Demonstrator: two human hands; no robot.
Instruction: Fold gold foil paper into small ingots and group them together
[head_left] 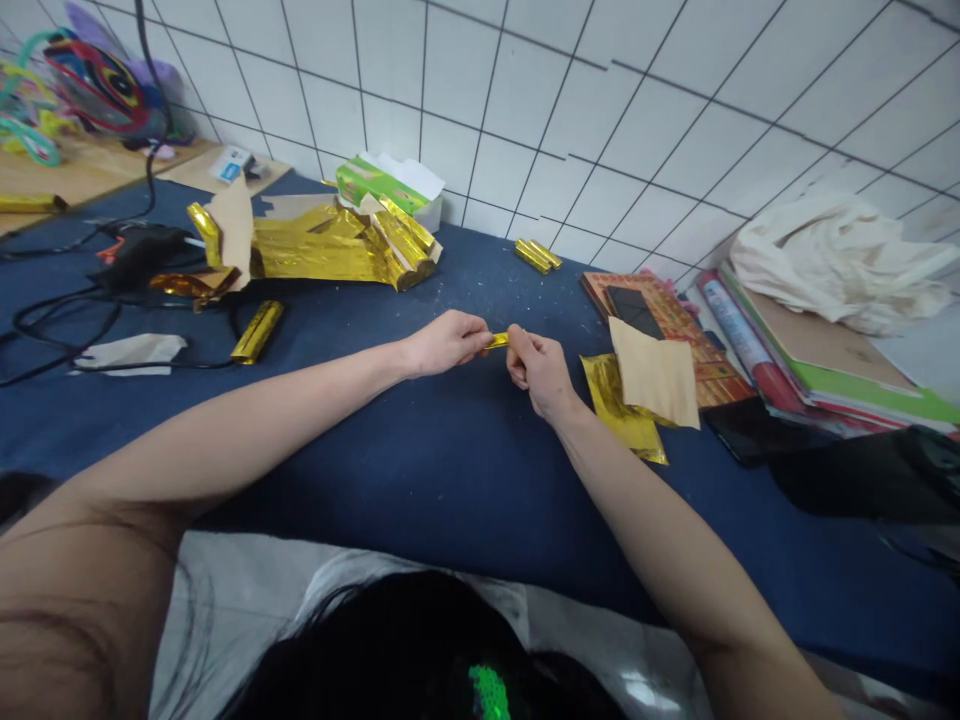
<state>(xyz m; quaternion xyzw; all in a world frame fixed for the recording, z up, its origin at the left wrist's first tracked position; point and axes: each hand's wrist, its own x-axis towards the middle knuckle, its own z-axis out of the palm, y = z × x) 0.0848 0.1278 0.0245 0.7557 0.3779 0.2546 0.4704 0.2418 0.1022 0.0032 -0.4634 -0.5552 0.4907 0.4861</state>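
Observation:
Between my two hands, a small gold foil roll (pixel 498 341) is held over the middle of the dark blue cloth. My left hand (pixel 448 342) pinches its left end between thumb and fingers. The right end sits in the curled fingers of my right hand (pixel 538 368), which cover part of it. Just right of my right hand lie gold foil sheets (pixel 626 425) with a tan paper piece (pixel 656 373) on top. Two finished-looking gold rolls (pixel 537 255) rest side by side near the wall.
At the back left is a heap of gold foil (pixel 322 245) beside a green tissue box (pixel 390 185). A black glue gun (pixel 142 250) with looping cable and a gold roll (pixel 257 332) lie left. Stacked books (pixel 832 350) and a white cloth bag (pixel 840 260) stand right.

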